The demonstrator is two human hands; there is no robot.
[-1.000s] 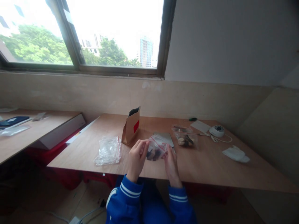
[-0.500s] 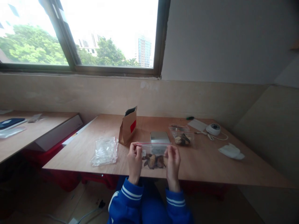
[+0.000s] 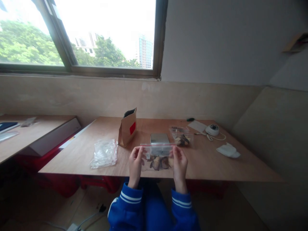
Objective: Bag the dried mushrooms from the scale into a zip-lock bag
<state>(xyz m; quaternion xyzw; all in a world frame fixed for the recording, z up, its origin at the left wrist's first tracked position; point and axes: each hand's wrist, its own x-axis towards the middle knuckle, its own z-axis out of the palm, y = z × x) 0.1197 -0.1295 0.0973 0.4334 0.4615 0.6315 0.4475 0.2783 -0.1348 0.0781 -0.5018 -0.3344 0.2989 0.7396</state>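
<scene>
Between my two hands a clear zip bag [image 3: 157,150] with a red seal line is stretched out near the table's front edge. Brown and tan dried pieces, perhaps mushroom slices, lie in its lower part. My left hand [image 3: 135,162] is closed on the bag's upper left corner. The upper right corner is pinched by my right hand [image 3: 180,162]. Just behind the bag is a silver flat-topped device [image 3: 159,139], partly covered by it. A filled zip bag [image 3: 183,140] of similar pieces rests to its right, with another bag [image 3: 179,129] behind.
An open brown paper pouch [image 3: 127,128] with a red label stands left of the silver device. A stack of clear bags [image 3: 104,154] lies on the left of the wooden table [image 3: 216,168]. Toward the right are a white dome camera [image 3: 212,129] with a cable and a crumpled white bag [image 3: 228,150].
My right hand has shifted from the bag's side to its upper right corner, and the bag's top edge is now pulled wider and straighter. The camera view has turned slightly right.
</scene>
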